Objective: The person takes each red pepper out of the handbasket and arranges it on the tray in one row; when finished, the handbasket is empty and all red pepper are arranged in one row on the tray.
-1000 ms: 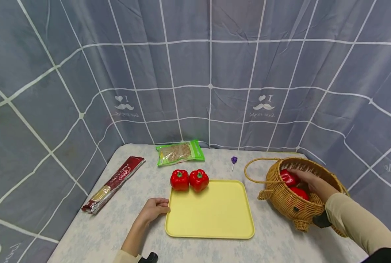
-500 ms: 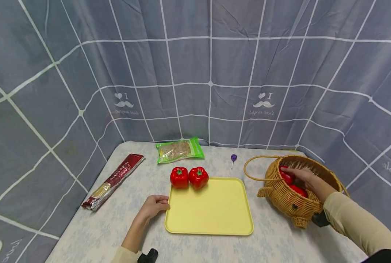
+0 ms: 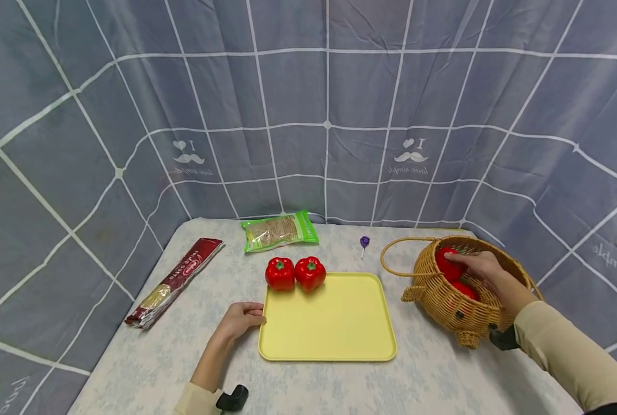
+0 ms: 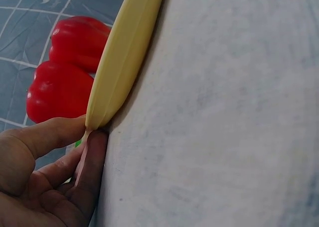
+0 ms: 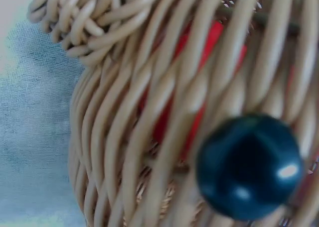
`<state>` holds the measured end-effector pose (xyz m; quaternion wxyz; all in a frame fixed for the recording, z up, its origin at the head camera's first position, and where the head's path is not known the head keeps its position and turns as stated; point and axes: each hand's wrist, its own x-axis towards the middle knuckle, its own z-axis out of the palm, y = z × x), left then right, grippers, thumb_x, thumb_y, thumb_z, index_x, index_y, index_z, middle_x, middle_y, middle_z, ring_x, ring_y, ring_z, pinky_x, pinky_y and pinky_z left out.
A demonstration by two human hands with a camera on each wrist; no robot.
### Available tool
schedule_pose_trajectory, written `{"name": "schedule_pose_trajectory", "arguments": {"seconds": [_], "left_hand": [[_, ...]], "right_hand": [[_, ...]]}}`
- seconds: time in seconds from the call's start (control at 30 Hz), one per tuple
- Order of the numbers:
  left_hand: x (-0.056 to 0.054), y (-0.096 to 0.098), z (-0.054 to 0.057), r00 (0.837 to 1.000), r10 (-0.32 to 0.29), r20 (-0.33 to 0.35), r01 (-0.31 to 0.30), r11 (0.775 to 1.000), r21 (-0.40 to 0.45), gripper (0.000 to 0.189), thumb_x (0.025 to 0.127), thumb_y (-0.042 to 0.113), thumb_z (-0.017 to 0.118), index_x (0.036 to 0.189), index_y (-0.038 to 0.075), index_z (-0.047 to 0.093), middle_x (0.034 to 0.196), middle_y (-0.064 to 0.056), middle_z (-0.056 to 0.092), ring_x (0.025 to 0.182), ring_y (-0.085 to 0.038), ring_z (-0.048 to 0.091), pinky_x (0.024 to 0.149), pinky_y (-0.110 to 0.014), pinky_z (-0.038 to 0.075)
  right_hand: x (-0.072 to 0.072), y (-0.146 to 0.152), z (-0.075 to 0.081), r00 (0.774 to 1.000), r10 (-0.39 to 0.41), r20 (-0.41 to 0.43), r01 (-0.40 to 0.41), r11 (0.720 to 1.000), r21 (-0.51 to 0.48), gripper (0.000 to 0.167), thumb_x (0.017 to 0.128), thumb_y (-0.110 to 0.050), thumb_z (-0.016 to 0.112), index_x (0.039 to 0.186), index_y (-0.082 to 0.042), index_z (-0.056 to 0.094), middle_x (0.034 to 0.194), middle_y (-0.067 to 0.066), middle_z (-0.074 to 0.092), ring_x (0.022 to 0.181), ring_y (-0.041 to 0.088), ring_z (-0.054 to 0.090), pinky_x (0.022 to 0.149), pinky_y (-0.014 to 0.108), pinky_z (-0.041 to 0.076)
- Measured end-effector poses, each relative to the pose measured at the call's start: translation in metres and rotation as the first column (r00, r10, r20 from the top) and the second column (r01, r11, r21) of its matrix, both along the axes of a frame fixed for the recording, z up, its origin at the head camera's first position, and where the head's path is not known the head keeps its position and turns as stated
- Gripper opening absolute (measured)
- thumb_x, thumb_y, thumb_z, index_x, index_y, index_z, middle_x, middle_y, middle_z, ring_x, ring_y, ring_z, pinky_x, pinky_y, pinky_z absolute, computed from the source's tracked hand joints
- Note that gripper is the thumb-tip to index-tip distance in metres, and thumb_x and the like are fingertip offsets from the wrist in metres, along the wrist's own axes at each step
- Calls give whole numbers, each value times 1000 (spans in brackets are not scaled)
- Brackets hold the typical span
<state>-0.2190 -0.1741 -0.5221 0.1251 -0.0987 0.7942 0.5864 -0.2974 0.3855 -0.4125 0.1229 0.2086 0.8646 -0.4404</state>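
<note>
Blue-grey fabric sheeting with a white grid print hangs on the far and both lateral sides of a bench with a pale, faintly mottled cover. On the right sits a tan woven wicker basket, tilted, its looped handle reaching toward the middle. A flat yellow rectangular tray with rounded corners lies at the centre, just left of the basket. Near the left side rests a long dark red shiny packet, set diagonally; behind the tray is a green packet with a clear window and brownish contents.

The person's left hand pinches the tray's left edge between its fingers. The right hand reaches into the basket and grips the upper red round object, thumb across it, other fingers mostly hidden; the lower red round object lies nearer the person, partly covered. Two glossy red bell peppers with green stems stand touching on the tray's far left corner. Beyond the tray's far right corner lies a purple-wrapped lollipop with a white stick. Smallest, a shiny black ball shows on the basket's wickerwork.
</note>
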Motion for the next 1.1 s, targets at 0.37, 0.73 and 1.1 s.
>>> {"name": "schedule_pose_trajectory", "arguments": {"seconds": [0.37, 0.73, 1.1], "left_hand": [[2, 0, 0, 1000, -3, 6, 3, 1000, -6, 37, 80, 0, 73, 115, -10, 64, 96, -13, 69, 79, -11, 62, 71, -26, 52], [-1, 0, 3, 1000, -8, 3, 8, 1000, -12, 37, 81, 0, 73, 115, -10, 64, 95, -13, 68, 80, -12, 61, 71, -27, 53], [0, -2, 3, 1000, -3, 21, 3, 1000, 0, 36, 81, 1, 73, 115, -9, 65, 93, -11, 67, 79, -12, 61, 70, -25, 53]], "right_hand": [[5, 1, 9, 992, 56, -115, -48, 996, 69, 91, 83, -52, 71, 138, 14, 40, 85, -7, 55, 69, 13, 37, 60, 31, 37], [15, -3, 20, 978, 94, -188, -79, 993, 85, 92, 87, -52, 67, 142, 14, 34, 144, 34, 36, 124, 43, 37, 95, 48, 42], [20, -7, 36, 963, 126, -240, -92, 985, 148, 92, 84, -51, 70, 143, 11, 37, 141, 34, 42, 126, 42, 41, 84, 30, 41]]}}
